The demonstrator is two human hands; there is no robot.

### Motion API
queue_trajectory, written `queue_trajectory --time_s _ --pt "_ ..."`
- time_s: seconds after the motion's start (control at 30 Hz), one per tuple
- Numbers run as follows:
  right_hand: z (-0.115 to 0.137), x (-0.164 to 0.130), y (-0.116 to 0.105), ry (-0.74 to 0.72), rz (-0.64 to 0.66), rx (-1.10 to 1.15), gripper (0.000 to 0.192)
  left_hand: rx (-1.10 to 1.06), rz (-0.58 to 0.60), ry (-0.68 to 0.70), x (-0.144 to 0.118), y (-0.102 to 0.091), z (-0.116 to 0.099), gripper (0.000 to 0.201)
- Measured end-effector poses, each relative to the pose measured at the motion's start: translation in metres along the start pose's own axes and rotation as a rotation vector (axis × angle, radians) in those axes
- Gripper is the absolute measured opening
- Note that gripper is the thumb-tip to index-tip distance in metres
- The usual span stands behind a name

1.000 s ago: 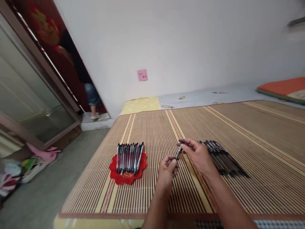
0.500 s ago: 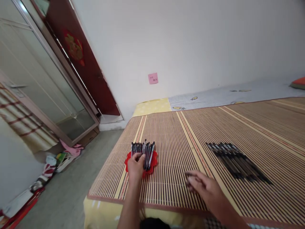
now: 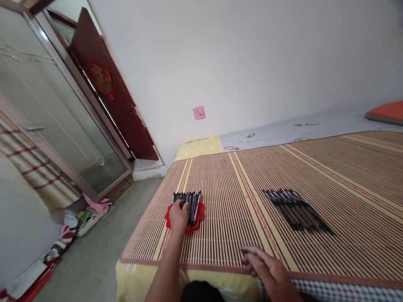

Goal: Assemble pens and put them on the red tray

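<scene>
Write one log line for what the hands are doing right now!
left hand: on pens over red mat | right hand: flat on mat edge, empty | pen pile: untouched

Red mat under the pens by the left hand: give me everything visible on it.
The red mat is small, thin and flat, with a wavy scalloped edge; it looks like felt or soft plastic, though the material cannot be told for sure. It lies on the striped woven bed mat, near its front left corner. A row of dark pens lies side by side across it, covering most of it. The left hand rests on the pens and hides its near left part.
</scene>
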State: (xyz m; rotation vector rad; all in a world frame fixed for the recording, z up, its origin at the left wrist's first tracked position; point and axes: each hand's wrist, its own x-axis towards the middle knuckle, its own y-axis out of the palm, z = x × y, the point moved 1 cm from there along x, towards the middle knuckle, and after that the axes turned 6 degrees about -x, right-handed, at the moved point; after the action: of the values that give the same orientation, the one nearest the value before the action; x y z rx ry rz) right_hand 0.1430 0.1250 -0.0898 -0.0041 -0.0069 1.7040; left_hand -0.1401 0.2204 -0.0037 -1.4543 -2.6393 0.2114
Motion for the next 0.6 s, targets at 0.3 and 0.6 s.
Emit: queue_trajectory --time_s 0.3,0.6 --pt "0.040 0.000 -0.020 0.042 0.111 0.722 0.086 -1.137 0.664 -0.334 -0.127 0.043 -0.016 0.068" --pt "0.064 -0.041 -0.002 -0.545 0.073 -0.260 0.060 -0.942 0.750 -0.400 -0.202 0.083 0.000 0.067"
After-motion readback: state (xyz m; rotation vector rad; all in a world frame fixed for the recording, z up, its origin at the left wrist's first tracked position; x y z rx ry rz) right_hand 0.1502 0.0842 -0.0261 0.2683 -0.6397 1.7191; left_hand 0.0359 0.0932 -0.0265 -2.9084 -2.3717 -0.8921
